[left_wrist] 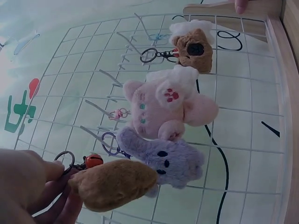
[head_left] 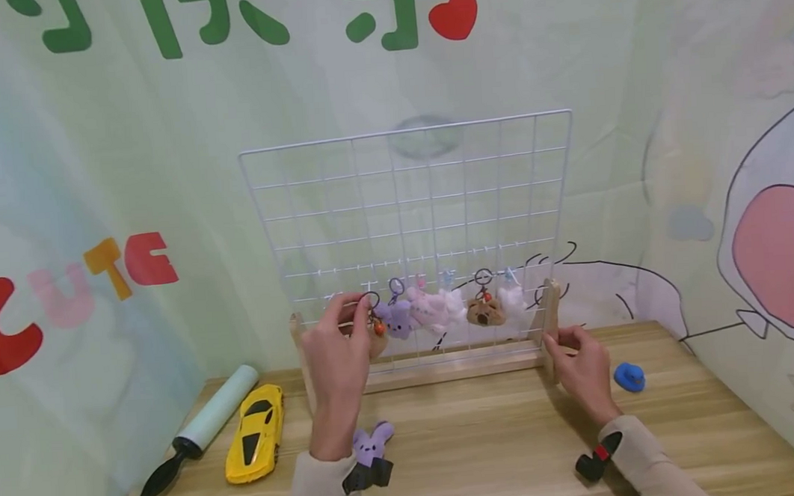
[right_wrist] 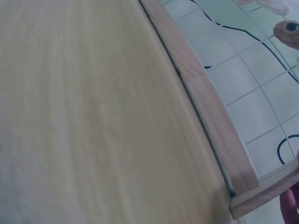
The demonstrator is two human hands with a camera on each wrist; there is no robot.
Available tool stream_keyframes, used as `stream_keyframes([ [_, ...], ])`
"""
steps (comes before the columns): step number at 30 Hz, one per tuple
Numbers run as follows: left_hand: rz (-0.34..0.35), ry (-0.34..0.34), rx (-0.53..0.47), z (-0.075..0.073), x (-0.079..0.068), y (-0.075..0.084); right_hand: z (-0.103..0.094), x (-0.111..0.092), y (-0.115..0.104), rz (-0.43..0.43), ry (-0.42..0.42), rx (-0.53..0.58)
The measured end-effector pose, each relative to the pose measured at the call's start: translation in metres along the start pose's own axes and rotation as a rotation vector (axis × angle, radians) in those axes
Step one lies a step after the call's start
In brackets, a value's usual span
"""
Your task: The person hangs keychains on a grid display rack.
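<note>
My left hand point(head_left: 335, 356) pinches the dark key ring point(left_wrist: 65, 161) of a brown plush keychain point(left_wrist: 117, 184) with an orange-red bell point(left_wrist: 94, 160). It is in front of the left part of a white wire grid rack point(head_left: 404, 131). The left wrist view shows the ring beside the hooks. On the rack hang a lilac plush point(head_left: 397, 319), a pink plush point(head_left: 429, 308), a white plush point(head_left: 452, 305), a brown plush with a dark nose point(head_left: 485, 312) and another white one point(head_left: 511, 297). My right hand point(head_left: 583, 365) grips the rack's wooden right end post point(head_left: 549, 322); its fingers are partly hidden.
On the wooden table point(head_left: 488, 445), a yellow toy car point(head_left: 255, 435) and a pale-green cylinder with a black handle point(head_left: 220, 407) lie at left. A lilac rabbit plush point(head_left: 371, 445) is beside my left wrist. A small blue object point(head_left: 629, 377) sits at right. Behind hangs a printed backdrop point(head_left: 198, 176).
</note>
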State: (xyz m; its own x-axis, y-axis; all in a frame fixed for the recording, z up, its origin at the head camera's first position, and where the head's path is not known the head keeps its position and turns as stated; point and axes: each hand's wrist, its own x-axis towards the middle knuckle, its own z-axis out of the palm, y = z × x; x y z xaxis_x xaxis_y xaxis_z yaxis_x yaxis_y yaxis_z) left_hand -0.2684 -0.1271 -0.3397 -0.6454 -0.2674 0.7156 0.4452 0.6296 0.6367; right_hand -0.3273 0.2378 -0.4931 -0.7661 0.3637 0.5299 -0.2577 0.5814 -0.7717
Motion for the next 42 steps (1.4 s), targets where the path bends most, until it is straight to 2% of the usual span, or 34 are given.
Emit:
stream_keyframes([
  [4,-0.024,0.034,-0.024,0.0,0.002,-0.002,0.001,-0.001,0.0,0.009,-0.013,-0.006],
  [17,-0.06,0.046,-0.041,0.008,0.004,-0.008,-0.002,-0.001,-0.001,0.016,-0.022,-0.024],
  [23,-0.083,0.049,-0.141,0.017,0.005,-0.01,-0.001,-0.002,0.0,0.004,-0.025,-0.029],
  [29,-0.091,0.04,-0.178,0.02,0.006,-0.012,0.001,0.0,-0.002,-0.007,-0.03,-0.026],
  [33,-0.064,0.063,-0.139,0.014,0.006,-0.01,0.0,0.0,-0.002,0.0,-0.025,-0.029],
  [38,0.019,0.115,-0.076,-0.003,0.009,-0.004,0.0,0.0,0.0,0.005,-0.021,-0.028],
  [42,0.062,0.1,-0.055,-0.013,0.01,-0.005,-0.001,-0.001,0.002,0.007,-0.018,-0.022],
])
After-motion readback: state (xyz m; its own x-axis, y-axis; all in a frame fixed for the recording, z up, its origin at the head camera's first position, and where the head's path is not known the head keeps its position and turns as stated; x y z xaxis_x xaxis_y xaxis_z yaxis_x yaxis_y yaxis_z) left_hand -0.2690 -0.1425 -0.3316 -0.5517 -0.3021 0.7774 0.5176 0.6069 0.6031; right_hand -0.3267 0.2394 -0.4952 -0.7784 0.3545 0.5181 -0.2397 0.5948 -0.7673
